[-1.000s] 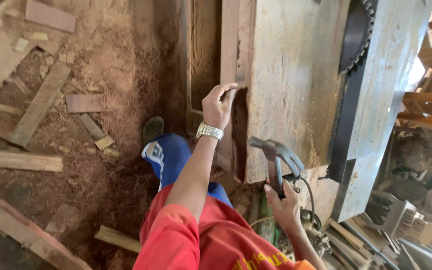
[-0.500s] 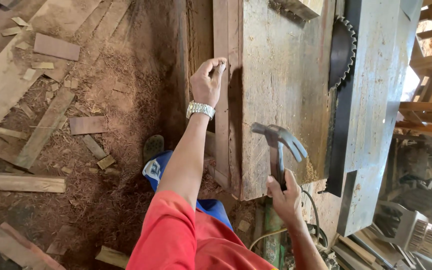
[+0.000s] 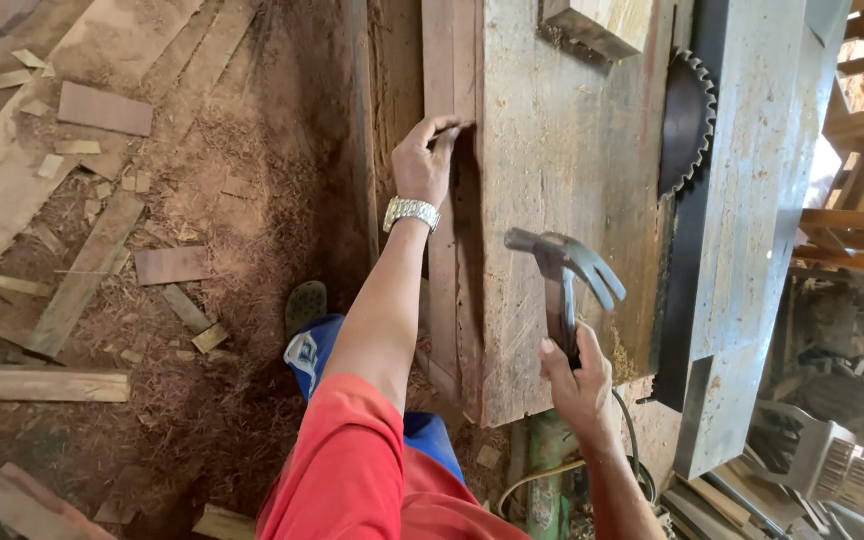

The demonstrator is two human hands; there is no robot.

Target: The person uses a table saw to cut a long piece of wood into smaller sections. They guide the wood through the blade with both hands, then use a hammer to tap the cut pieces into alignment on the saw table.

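Left hand (image 3: 422,160) is pinching at the near edge of the worn grey wooden saw surface (image 3: 562,200), fingers closed against a reddish vertical wooden strip (image 3: 444,250) fixed along that edge; whatever is between the fingertips is too small to tell. Right hand (image 3: 577,375) is gripping the handle of a steel claw hammer (image 3: 562,270), clamped tight, head raised over the surface near its near edge. Hands are sitting well apart. Dark toothed circular saw blade (image 3: 687,120) is sticking up through the surface toward its far side. Sawdust-covered floor (image 3: 242,200) with wooden offcuts (image 3: 102,108) is lying off the near edge.
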